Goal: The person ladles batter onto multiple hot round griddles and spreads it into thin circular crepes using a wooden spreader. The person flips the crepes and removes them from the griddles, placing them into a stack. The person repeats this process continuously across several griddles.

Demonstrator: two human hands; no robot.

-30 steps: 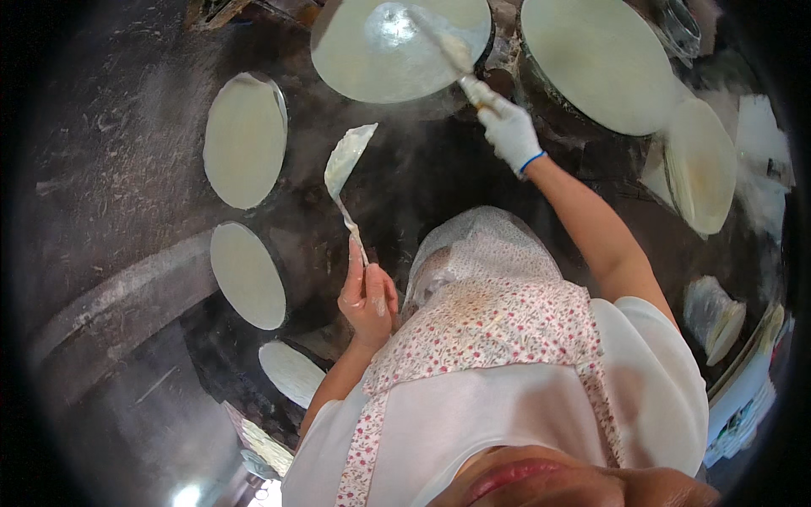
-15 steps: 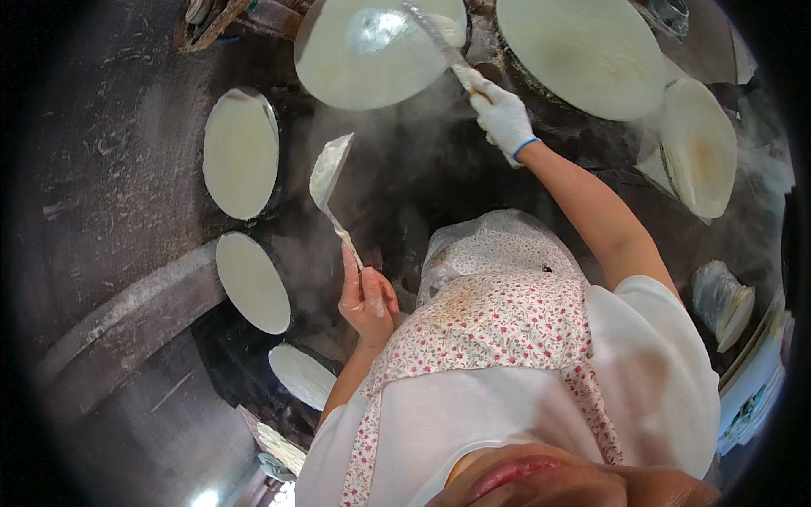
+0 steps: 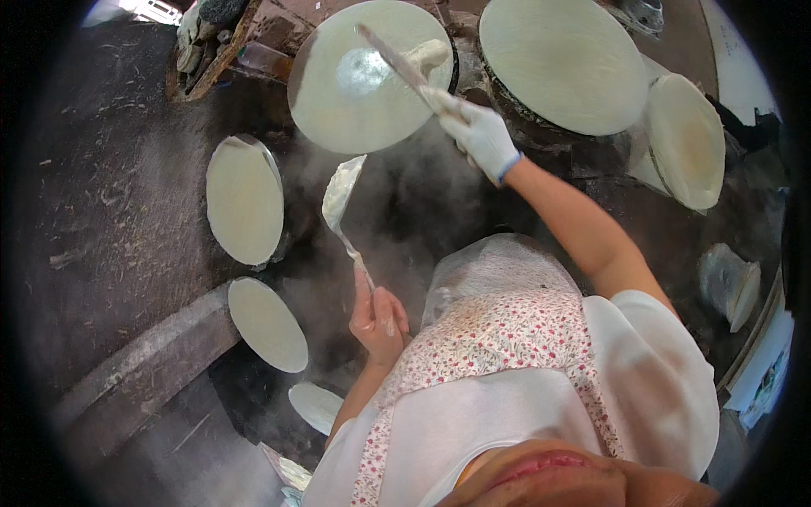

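My left hand (image 3: pixel 380 325), bare and smeared with white, is closed around the thin handle of a ladle (image 3: pixel 345 190). Thick white batter fills and coats the ladle's bowl, held just below a large round griddle. In a white knitted glove, my right hand (image 3: pixel 480 137) grips a long flat scraper (image 3: pixel 393 59). Its blade reaches over the pale batter sheet (image 3: pixel 346 118) on that griddle. Right beside the blade lies a thick clump of batter (image 3: pixel 428 55). Whether the blade touches the sheet I cannot tell.
More pale rounds surround me: a large one (image 3: pixel 562 68) at the far right, a browned one (image 3: pixel 688 139) farther right, and several at left, including a tall oval (image 3: pixel 245 201). Steam drifts over the dark middle. A wooden box (image 3: pixel 207 51) of lumps stands far left.
My right hand and the scraper have moved left across the batter sheet. The left hand still holds the loaded ladle. The whole view has shifted, so the rounds appear lower.
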